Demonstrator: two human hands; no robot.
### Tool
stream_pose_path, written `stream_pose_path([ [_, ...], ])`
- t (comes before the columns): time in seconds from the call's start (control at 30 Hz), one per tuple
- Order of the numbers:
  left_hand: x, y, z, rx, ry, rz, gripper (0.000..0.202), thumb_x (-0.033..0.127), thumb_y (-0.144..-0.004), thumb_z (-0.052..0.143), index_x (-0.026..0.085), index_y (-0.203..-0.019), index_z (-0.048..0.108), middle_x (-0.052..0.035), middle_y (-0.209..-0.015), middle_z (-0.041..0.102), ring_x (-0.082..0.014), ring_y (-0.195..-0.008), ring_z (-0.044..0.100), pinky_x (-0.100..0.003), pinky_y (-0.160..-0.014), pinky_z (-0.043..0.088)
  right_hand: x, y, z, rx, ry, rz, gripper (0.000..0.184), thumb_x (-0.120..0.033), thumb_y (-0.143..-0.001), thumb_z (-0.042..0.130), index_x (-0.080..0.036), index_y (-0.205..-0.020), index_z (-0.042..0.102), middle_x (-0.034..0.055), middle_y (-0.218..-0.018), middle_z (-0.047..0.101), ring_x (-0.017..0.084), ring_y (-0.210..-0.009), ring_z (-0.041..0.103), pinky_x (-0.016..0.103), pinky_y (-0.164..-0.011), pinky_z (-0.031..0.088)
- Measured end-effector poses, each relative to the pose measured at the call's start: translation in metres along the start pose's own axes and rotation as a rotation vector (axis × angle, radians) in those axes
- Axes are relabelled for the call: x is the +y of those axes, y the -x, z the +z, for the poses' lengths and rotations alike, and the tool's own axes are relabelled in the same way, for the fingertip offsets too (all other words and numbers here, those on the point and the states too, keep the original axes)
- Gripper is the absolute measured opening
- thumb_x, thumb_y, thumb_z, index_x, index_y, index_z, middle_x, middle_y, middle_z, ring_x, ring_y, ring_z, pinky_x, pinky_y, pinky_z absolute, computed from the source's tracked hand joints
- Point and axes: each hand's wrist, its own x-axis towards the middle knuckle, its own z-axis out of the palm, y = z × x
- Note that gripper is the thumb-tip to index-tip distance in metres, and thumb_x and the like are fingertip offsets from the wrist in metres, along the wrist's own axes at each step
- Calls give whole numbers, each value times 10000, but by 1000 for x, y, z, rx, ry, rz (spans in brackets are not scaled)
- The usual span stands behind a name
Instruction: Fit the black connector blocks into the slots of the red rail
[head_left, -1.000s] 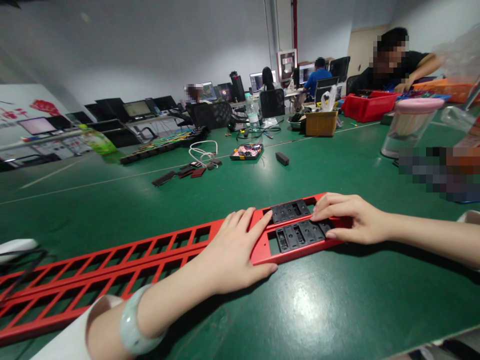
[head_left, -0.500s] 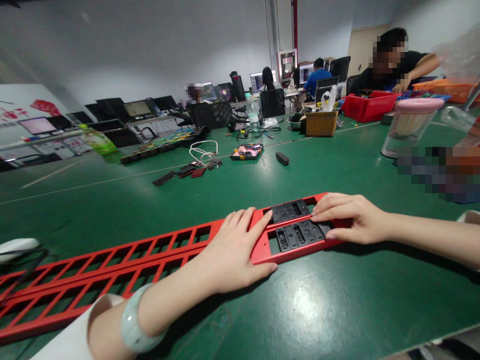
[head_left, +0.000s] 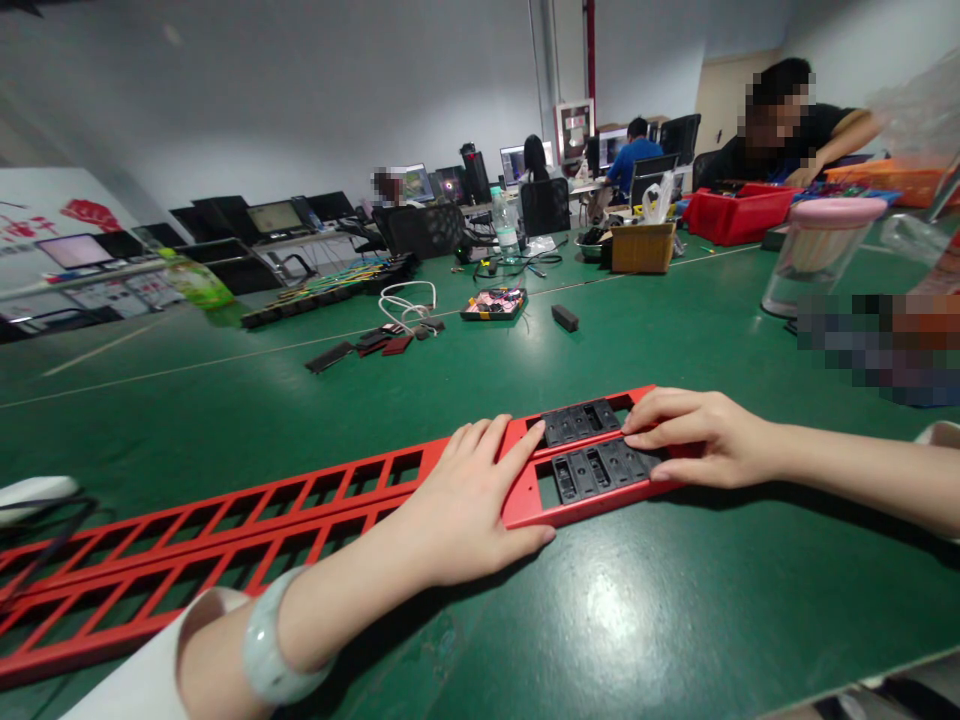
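Note:
A long red slotted frame (head_left: 247,508) lies slantwise on the green table. Near its right end, two rows of black plastic modules sit in the slots: a far row (head_left: 579,422) and a near row (head_left: 600,470). My left hand (head_left: 469,505) rests flat on the frame, fingers spread, its index fingertip at the left edge of the far row. At the right end, my right hand (head_left: 701,438) has its thumb and fingers bent around the last black plastic module (head_left: 643,460) of the near row, partly covering it.
Across the table (head_left: 517,355) are a small tray of parts (head_left: 493,303), a black block (head_left: 565,318), a white cable (head_left: 409,305) and a cardboard box (head_left: 643,247). A pink-lidded cup (head_left: 821,250) stands at right, near a red bin (head_left: 739,213). A co-worker (head_left: 806,130) sits behind it.
The black module under my right hand now lies flatter and more level with its row. My right fingers have shifted slightly; my left hand and the frame stay put.

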Motion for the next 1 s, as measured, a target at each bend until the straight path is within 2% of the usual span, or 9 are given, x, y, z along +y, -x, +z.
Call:
stream_pose_path([
  [0.53, 1, -1, -2, -32, -30, 3, 862, 597, -719, 506, 192, -1402, 171, -196, -1388, 270, -369, -1258, 262, -528, -1002, 215, 1, 0, -3, -70, 24, -20, 246, -225, -801, 565, -161, -1031, 621, 119, -1085, 585, 192, -1028, 528, 350, -901, 429],
  [0.73, -1, 0, 0, -32, -37, -6, 873, 622, -715, 489, 207, -1405, 153, -196, -1397, 251, -374, -1265, 250, -527, -1007, 208, -5, -5, -9, -110, 38, 3, 220, -241, -827, 527, -138, -982, 644, 112, -953, 582, 167, -922, 543, 311, -821, 451],
  [1.0, 0, 0, -1, -32, -47, -3, 873, 628, -712, 485, 203, -1403, 162, -195, -1382, 277, -377, -1253, 263, -525, -1002, 226, 0, -5, -6, -72, -13, 84, 274, -267, -840, 508, -182, -1074, 622, 94, -965, 567, 161, -907, 544, 290, -793, 452],
])
